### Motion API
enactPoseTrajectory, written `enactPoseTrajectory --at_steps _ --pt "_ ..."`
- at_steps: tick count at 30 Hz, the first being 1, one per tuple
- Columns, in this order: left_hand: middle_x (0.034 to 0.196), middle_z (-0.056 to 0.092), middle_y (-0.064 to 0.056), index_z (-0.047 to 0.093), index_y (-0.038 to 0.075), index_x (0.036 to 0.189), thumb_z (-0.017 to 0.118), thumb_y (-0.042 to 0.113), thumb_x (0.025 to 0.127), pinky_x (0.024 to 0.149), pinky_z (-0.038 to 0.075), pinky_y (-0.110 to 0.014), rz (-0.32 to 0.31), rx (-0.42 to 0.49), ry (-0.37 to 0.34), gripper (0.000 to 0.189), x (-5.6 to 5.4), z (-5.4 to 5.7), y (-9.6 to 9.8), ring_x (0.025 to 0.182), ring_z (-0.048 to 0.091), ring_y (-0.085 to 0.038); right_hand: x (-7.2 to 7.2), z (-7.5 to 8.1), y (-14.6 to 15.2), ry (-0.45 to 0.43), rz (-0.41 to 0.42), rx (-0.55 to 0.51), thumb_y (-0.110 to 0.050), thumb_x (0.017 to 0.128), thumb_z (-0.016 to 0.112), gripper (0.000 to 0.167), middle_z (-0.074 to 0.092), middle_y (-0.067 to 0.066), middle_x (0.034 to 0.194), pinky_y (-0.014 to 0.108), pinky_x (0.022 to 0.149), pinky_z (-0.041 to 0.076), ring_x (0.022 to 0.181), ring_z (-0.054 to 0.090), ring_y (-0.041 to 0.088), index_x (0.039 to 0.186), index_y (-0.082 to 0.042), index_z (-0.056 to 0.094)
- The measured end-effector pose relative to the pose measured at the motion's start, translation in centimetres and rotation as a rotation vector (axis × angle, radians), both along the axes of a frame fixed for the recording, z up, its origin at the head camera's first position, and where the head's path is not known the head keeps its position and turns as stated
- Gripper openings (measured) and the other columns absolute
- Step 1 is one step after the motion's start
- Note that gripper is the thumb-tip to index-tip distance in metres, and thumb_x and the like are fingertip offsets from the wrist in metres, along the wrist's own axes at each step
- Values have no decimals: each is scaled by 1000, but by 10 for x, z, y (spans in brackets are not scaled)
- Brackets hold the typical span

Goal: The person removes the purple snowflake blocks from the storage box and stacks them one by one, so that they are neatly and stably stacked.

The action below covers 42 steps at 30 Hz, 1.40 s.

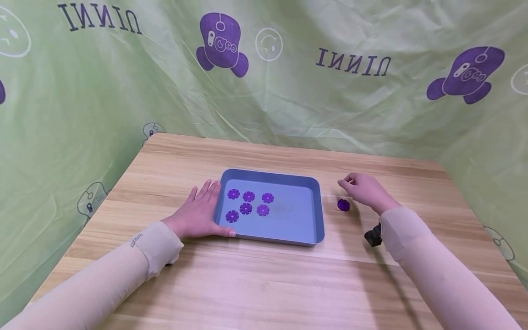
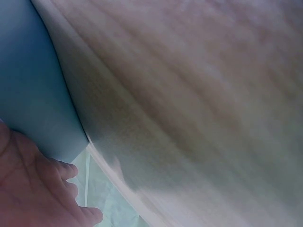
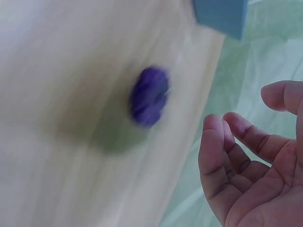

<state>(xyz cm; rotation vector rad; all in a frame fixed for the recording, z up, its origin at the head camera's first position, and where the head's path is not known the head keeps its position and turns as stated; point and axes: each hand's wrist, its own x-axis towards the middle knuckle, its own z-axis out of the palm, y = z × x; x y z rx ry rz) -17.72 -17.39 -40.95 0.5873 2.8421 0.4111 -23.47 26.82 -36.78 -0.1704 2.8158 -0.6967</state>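
Note:
A shallow blue-grey tray [image 1: 299,215] lies on the table, with several purple notched discs [image 1: 245,208] like flower-shaped snap pieces flat in its left half. My left hand [image 1: 199,216] rests against the tray's left side, fingers spread and thumb along the front edge. To the right of the tray is a small dark purple cluster [image 1: 343,205], blurred in the right wrist view, perhaps stacked discs. Just beyond it hovers my right hand [image 1: 367,190]. Its fingers are loosely bent, and a gap shows between thumb and fingertips with nothing held.
The wooden table [image 1: 264,284] carries the tray near its middle. Green printed cloth [image 1: 288,101] hangs behind the table and at both sides. A black device [image 1: 373,236] sits at the right wrist.

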Motion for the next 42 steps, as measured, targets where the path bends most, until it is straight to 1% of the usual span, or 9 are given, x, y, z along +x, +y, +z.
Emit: enactPoseTrajectory --at_steps 4,8,11,16,19,23,29,37,42 --pt "170 5 -26 5 -10 161 70 84 71 123 -1 -62 3 2 -2 145 0 -1 0 156 -2 -42 -4 5 -20 14 35 -48 -33 105 51 46 74 22 105 50 87 55 96 71 34 123 7 64" --pt "169 5 -26 6 -10 161 70 84 71 123 -1 -61 1 1 -1 145 0 -1 1 156 -3 -42 -5 5 -42 9 59 -108 -28 104 54 39 73 22 105 42 81 57 92 72 33 119 6 66" --pt "170 4 -26 5 -10 161 70 84 71 123 -1 -61 0 -5 -1 145 0 -1 2 156 -3 -41 -6 4 -58 -15 75 -146 -26 104 56 36 73 20 104 38 78 58 88 71 29 119 5 66" --pt "170 4 -25 4 -10 161 70 85 71 123 -1 -61 2 -12 -2 146 -1 0 1 156 -3 -41 -10 1 -88 -109 78 -280 -25 104 59 34 69 18 101 39 82 59 92 68 27 118 6 66" --pt "169 4 -25 5 -10 161 70 84 71 123 -1 -60 2 -9 -2 145 -1 0 1 156 -3 -41 -11 0 -106 -178 81 -357 -23 105 59 34 68 20 107 42 87 59 99 67 31 117 7 64" --pt "169 4 -25 5 -10 161 71 84 71 123 -1 -61 4 -1 -6 145 -1 0 2 156 -3 -41 -13 1 -126 -252 121 -403 -22 105 59 34 67 23 114 41 89 58 104 67 33 119 9 63" --pt "169 5 -27 5 -10 161 70 85 71 123 -1 -61 3 1 -4 146 -1 -1 3 156 -2 -42 -17 0 -144 -305 136 -417 -20 104 58 31 67 20 111 35 84 58 100 67 29 118 8 65" --pt "169 7 -27 6 -11 160 71 84 71 123 0 -61 5 0 -3 145 0 0 2 156 -2 -43 -22 -12 -154 -321 115 -380 -15 104 60 22 66 10 94 29 75 57 83 65 19 112 4 67" --pt "170 6 -25 6 -10 161 71 84 71 123 -1 -60 9 -3 -13 145 1 1 1 156 -3 -42 -22 -17 -152 -317 110 -334 -16 103 61 23 68 10 95 28 74 57 82 65 18 114 4 67"
